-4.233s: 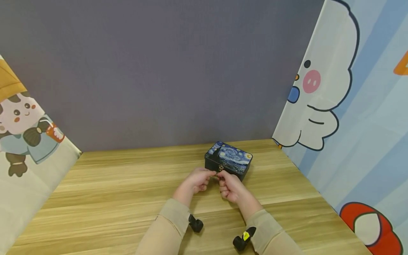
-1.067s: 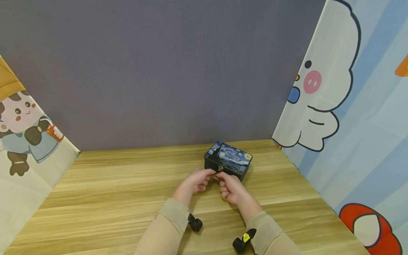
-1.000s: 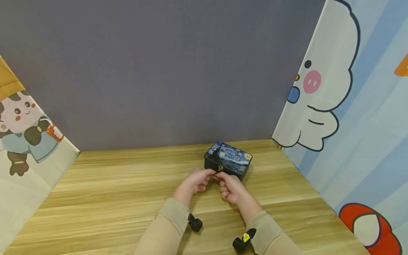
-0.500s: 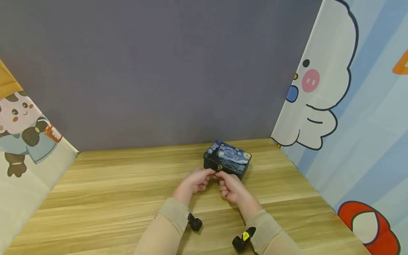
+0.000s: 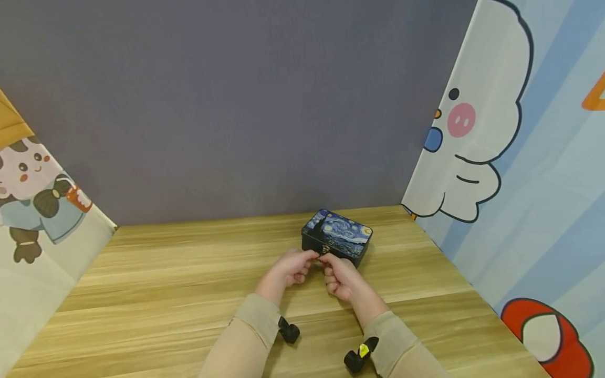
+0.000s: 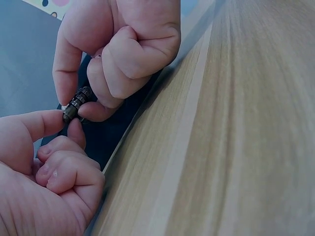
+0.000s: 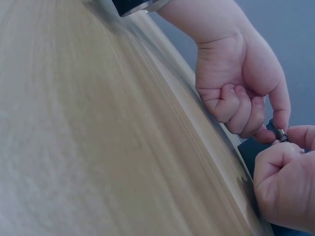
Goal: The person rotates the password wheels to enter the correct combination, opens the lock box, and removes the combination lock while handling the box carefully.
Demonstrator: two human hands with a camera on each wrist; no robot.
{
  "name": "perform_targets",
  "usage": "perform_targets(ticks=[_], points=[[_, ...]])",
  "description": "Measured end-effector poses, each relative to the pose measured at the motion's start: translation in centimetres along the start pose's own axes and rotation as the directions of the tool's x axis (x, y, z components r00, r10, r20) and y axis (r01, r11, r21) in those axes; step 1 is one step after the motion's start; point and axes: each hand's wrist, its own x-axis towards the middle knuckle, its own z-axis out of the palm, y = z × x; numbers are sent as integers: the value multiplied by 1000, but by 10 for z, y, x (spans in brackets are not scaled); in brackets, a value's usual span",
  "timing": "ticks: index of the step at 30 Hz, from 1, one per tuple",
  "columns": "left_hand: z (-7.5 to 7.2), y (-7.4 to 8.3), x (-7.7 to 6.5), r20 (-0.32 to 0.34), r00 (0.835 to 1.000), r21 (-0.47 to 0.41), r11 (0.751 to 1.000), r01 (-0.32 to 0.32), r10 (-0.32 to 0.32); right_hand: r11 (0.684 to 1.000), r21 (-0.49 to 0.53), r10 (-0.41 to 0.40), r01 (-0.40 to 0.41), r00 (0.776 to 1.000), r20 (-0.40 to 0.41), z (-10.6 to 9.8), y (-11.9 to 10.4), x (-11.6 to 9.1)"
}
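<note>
A black box (image 5: 340,233) with a swirling blue night-sky picture on its lid lies closed on the table. At its front side, below a brass-coloured clasp (image 5: 326,249), is a small dark cylindrical combination lock (image 6: 77,103) with rings of characters. My left hand (image 5: 293,266) pinches one end of this lock between thumb and index finger. From the other side, my right hand (image 5: 341,277) pinches the opposite end the same way. The remaining fingers of both hands are curled in. In the right wrist view the lock (image 7: 281,135) is mostly covered by fingertips.
The box stands near the back edge of the wooden table (image 5: 189,294), before a grey panel (image 5: 236,110). Cartoon-printed sheets (image 5: 477,152) close off the left and right sides. A small black camera (image 5: 289,332) sits on each sleeve cuff.
Both hands keep their pinch on the lock at the same place in front of the box. The head view has shifted slightly; little else visibly differs.
</note>
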Motion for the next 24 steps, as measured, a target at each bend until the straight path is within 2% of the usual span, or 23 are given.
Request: perform_targets(ticks=[18, 24], points=[[0, -1, -1, 11, 1000, -14, 1000, -14, 14, 998, 23, 56, -57, 997, 44, -3, -4, -2], [-1, 0, -1, 12, 1000, -6, 1000, -4, 4, 999, 11, 33, -34, 998, 47, -2, -3, -1]])
